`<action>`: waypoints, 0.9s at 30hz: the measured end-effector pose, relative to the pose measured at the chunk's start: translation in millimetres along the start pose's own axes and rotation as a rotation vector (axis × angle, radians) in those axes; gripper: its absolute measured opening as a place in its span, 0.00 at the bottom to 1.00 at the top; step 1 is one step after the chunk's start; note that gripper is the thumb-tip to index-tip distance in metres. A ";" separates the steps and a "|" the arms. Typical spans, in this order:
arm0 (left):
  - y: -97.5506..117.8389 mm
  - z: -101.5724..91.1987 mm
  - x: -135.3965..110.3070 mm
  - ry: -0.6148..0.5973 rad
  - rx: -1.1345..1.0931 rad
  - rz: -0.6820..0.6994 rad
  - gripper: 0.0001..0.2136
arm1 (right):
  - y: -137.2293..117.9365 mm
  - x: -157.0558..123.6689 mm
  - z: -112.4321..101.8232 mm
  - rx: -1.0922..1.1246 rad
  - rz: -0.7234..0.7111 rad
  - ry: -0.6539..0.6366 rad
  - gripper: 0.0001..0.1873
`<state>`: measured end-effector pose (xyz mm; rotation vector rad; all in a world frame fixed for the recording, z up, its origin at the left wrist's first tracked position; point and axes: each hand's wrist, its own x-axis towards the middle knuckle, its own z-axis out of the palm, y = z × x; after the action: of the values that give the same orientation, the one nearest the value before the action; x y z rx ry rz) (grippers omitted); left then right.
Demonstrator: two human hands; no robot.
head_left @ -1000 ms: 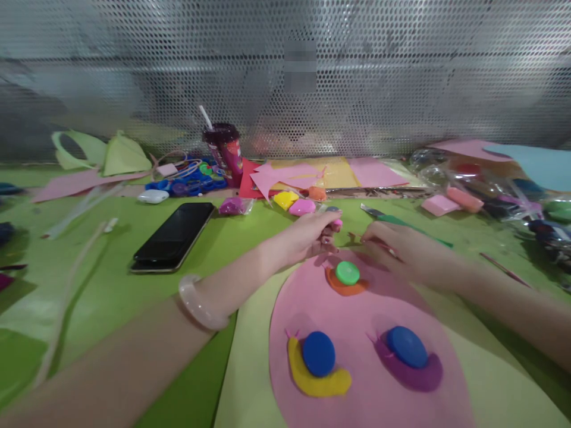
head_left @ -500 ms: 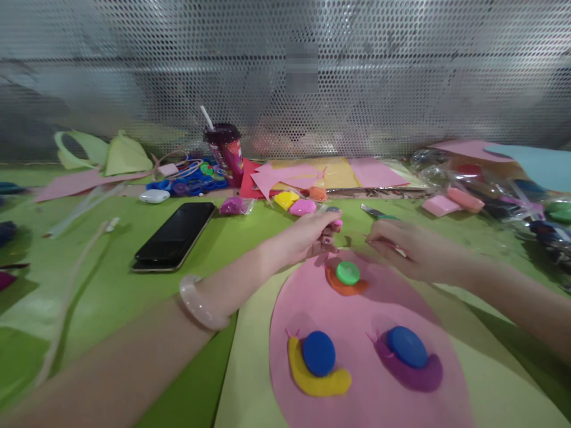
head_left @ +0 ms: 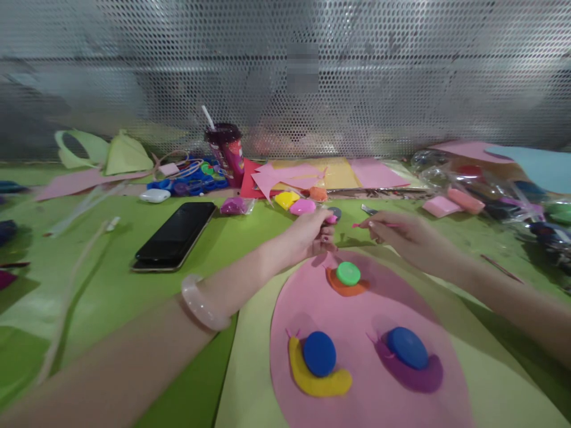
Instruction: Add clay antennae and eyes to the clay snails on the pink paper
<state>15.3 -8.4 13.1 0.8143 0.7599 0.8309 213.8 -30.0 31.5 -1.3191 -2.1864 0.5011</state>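
My left hand (head_left: 316, 230) is closed in a pinch on a small lump of pink clay (head_left: 331, 219), above the top edge of the pink paper oval (head_left: 357, 321). To its right, my right hand (head_left: 392, 233) grips a thin pink stick (head_left: 355, 225), its tip pointing left across a gap. On the oval are three clay snails with bottle-cap shells: an orange snail (head_left: 347, 290) with a green cap, a yellow snail (head_left: 312, 383) with a blue cap, and a purple snail (head_left: 419, 379) with a blue cap. Pale yellow paper (head_left: 250, 351) lies beneath.
A black phone (head_left: 178, 235) and a white cable (head_left: 75, 285) lie left. Behind are clay packs (head_left: 303, 206), a lidded cup (head_left: 226, 154) and coloured paper (head_left: 312, 175). A cutter (head_left: 369, 210) lies beyond my right hand; plastic-wrapped supplies (head_left: 504, 190) crowd the right.
My right hand has shifted slightly right and up, and the stick's pink tip now shows clearly. My left hand has drawn back slightly left, still pinching the pink clay. The snails have stayed put.
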 end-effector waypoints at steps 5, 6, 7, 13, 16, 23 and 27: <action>4.2 -0.8 -0.5 -0.062 -0.073 -0.100 0.08 | 4.2 1.1 8.5 0.305 0.056 0.115 0.14; 4.7 -0.7 -0.8 -0.057 -0.083 -0.102 0.08 | 4.2 1.9 9.9 0.367 0.079 0.136 0.14; 5.1 -0.5 -1.2 -0.042 -0.094 -0.098 0.08 | 4.0 2.9 11.1 0.416 0.108 0.156 0.15; 5.7 1.2 -2.1 0.039 -0.133 -0.048 0.09 | 4.8 6.2 14.3 0.368 0.239 0.248 0.16; 2.3 2.0 -0.5 0.060 -0.067 -0.020 0.10 | 3.0 4.0 14.7 0.301 0.274 0.260 0.18; -3.3 4.0 -1.4 0.066 0.065 -0.004 0.03 | -9.4 -4.5 14.2 0.373 0.302 0.276 0.16; -0.5 5.8 -4.9 0.046 0.173 -0.056 0.05 | -12.8 -5.3 14.2 0.413 0.328 0.205 0.15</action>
<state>18.0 -14.6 16.6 0.9260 0.9006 0.7435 198.2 -41.1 26.2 -1.4232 -1.5982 0.8501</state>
